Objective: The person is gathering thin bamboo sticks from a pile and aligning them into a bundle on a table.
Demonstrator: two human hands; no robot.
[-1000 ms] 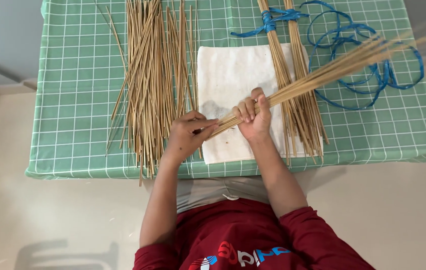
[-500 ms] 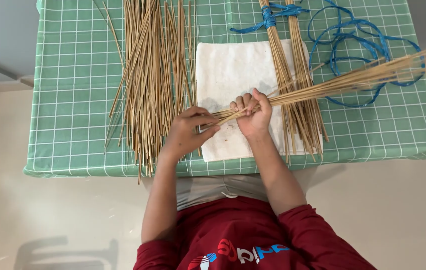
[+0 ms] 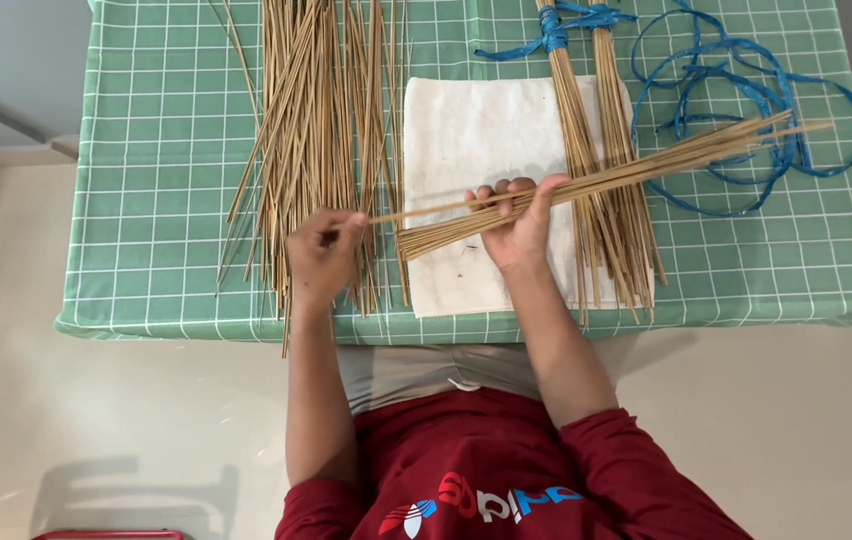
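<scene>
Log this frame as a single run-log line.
left hand: pinching one stick | right hand: gripping stick bundle | under hands: white cloth | left side: loose sticks | surface: green checked tablecloth

A worktop [image 3: 146, 250] under green checked cloth carries loose straw-coloured sticks [image 3: 311, 130], a white cloth [image 3: 476, 125], blue-tied stick bundles [image 3: 601, 180] and tangled blue cord [image 3: 746, 90].

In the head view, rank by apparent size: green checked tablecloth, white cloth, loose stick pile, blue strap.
1. green checked tablecloth
2. white cloth
3. loose stick pile and blue strap: they cover similar spreads, so I will not rank them.
</scene>
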